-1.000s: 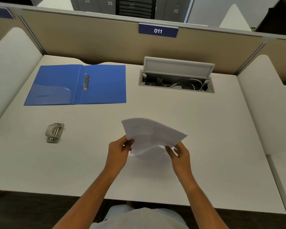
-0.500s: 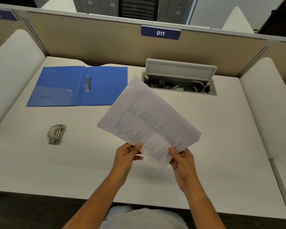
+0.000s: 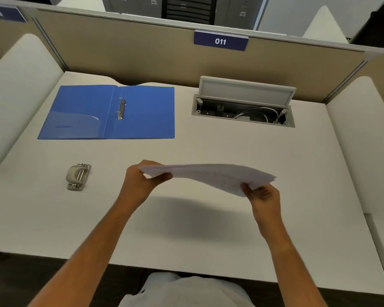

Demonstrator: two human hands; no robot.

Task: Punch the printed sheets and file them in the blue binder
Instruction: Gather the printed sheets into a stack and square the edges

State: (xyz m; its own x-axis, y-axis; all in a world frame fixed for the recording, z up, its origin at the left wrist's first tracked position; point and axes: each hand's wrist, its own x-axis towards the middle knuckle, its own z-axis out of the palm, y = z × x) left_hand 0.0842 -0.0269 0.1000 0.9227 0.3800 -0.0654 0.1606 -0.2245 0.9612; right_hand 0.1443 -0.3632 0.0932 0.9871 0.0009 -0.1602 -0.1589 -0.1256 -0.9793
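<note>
Over the tabletop: a stack of printed sheets (image 3: 211,176) hangs nearly flat in the air above the white tabletop (image 3: 208,229), casting a broad shadow beneath it.
Left hand: the left hand (image 3: 142,182) pinches the stack's left end, fingers closed on the paper.
Right hand: the right hand (image 3: 262,196) grips the right corner, thumb on top, closed on the paper as well.
Hole punch: a small grey hole punch (image 3: 78,176) sits on the tabletop to the left of the hands, apart from the sheets and untouched.
Blue binder: the blue binder (image 3: 106,111) lies open and flat at the far left, its ring mechanism (image 3: 121,109) showing along the spine; whether the rings are open I cannot tell.
Step in hand: by my reckoning, squaring and carrying the stack; no punching is done yet.
Next move: likely to bring one long edge leftward into the punch's slot, which calls for aligned edges and a centred stack.
</note>
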